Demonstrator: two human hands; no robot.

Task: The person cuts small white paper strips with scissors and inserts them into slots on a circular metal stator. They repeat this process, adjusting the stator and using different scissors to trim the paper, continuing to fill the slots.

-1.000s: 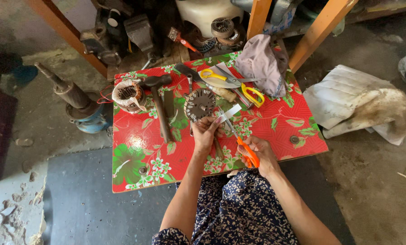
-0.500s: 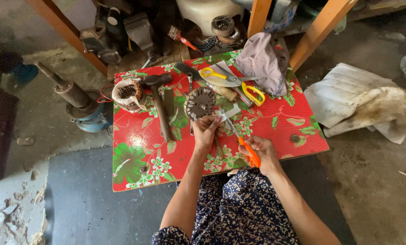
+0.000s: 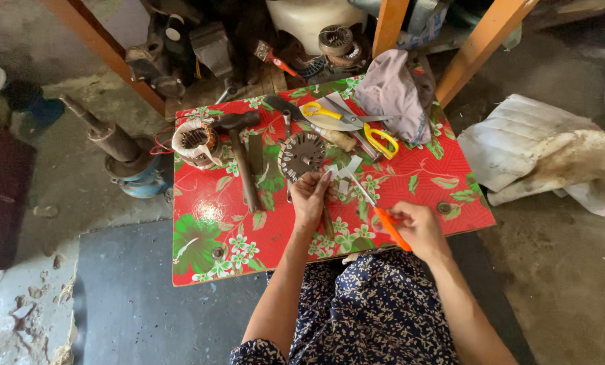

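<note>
My left hand [image 3: 311, 197] pinches a small white strip of paper [image 3: 338, 170] just below a round grey toothed disc [image 3: 301, 154] on the red flowered table [image 3: 410, 182]. My right hand [image 3: 417, 226] grips orange-handled scissors [image 3: 383, 220] whose blades reach up to the white strip. Both forearms come up from my lap in a dark flowered dress.
On the table lie a hammer [image 3: 240, 152], a wound motor coil [image 3: 196, 140], yellow-handled scissors [image 3: 353, 124] and a grey cloth [image 3: 397, 94]. Orange wooden posts [image 3: 481, 40] stand behind it. A motor shaft part [image 3: 116, 152] rests on the floor at left, crumpled white sacking [image 3: 539, 155] at right.
None of the tools on the table has moved. Both hands stay in the same place with the paper strip and the orange scissors.
</note>
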